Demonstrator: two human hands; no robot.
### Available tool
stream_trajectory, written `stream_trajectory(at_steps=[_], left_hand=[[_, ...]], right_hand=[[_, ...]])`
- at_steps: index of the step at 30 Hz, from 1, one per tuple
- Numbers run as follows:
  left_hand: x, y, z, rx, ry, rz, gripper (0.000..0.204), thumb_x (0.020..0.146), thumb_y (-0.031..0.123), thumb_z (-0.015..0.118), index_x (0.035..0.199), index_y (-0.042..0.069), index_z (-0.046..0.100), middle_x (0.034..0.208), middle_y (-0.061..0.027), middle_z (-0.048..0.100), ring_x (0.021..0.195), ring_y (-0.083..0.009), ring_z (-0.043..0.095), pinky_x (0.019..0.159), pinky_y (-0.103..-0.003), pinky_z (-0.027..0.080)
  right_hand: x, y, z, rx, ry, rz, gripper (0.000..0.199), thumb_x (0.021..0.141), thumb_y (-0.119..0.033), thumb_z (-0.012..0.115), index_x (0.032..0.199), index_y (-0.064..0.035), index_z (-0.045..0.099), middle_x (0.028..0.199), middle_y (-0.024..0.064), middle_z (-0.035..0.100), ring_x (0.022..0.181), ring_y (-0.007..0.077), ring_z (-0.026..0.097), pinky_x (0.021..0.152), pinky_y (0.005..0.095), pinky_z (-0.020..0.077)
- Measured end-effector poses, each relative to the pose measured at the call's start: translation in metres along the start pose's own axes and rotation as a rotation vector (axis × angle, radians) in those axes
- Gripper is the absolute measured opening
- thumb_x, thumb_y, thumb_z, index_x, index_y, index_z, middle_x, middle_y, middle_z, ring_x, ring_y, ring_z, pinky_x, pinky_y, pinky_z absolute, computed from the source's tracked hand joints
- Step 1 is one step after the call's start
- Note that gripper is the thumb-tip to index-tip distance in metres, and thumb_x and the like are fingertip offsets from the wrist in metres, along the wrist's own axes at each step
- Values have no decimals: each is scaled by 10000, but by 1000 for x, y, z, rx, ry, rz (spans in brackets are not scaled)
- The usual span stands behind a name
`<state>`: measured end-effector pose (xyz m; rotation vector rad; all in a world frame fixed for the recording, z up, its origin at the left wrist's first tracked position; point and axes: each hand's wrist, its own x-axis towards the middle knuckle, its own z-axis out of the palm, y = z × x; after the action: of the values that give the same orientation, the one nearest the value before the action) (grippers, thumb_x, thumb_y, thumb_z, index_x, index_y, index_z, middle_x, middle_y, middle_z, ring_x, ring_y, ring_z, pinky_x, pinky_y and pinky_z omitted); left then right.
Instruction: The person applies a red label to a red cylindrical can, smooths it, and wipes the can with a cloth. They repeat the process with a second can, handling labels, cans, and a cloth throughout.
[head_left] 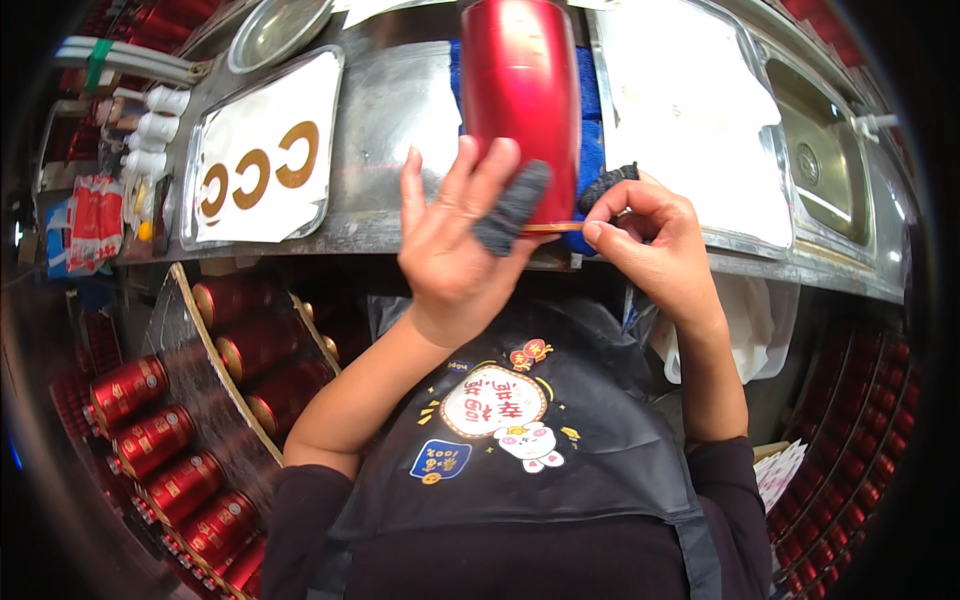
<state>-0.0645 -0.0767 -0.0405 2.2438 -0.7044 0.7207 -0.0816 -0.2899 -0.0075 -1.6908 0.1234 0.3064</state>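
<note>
A shiny red metal cylinder (522,100) lies on blue cloth (590,150), its near end toward me. My left hand (455,235) is at that end on the left side, fingers stretched out and spread; a dark grey knit cover wraps one finger, and the thumb is partly hidden. A thin gold-orange strip (553,228) runs across the cylinder's near end. Its right end is pinched between the thumb and forefinger of my right hand (650,235), which has a grey knit cover on one finger too. Whether my left thumb touches the strip, I cannot tell.
Left on the metal bench, a tray (325,190) bears a white sheet with gold C-shaped pieces (250,182). Another tray (785,215) with white sheets is at right, beside a sink (825,150). Red canisters (185,485) stand in racks below left; more are at right.
</note>
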Motion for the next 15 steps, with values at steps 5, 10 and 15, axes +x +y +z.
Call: stream_trajectory(at_steps=[5, 10, 15], left_hand=[[-19, -12, -8, -235, -14, -155, 568, 715, 151, 897, 1227, -2, 705, 1412, -186, 619, 1263, -356, 630, 1139, -663, 289], [-44, -8, -18, -171, -70, -117, 563, 738, 123, 895, 1232, -45, 683, 1433, -202, 598, 1261, -359, 630, 1157, -664, 244], [-44, -9, -18, -94, -97, -66, 464, 752, 117, 885, 1177, 18, 728, 1428, -198, 603, 1275, -358, 625, 1168, -671, 188]], right_hand=[[-5, -8, -1, 41, -39, 2, 105, 823, -86, 770, 816, -17, 691, 804, -53, 534, 638, -2, 437, 571, 190, 309], [-11, -20, -5, -27, -15, -20, 107, 814, -80, 766, 798, -19, 680, 791, -51, 534, 637, -2, 442, 576, 186, 320], [-11, -18, -6, 8, -11, -53, 110, 820, -72, 757, 791, -17, 666, 777, -50, 556, 637, -2, 465, 577, 180, 331]])
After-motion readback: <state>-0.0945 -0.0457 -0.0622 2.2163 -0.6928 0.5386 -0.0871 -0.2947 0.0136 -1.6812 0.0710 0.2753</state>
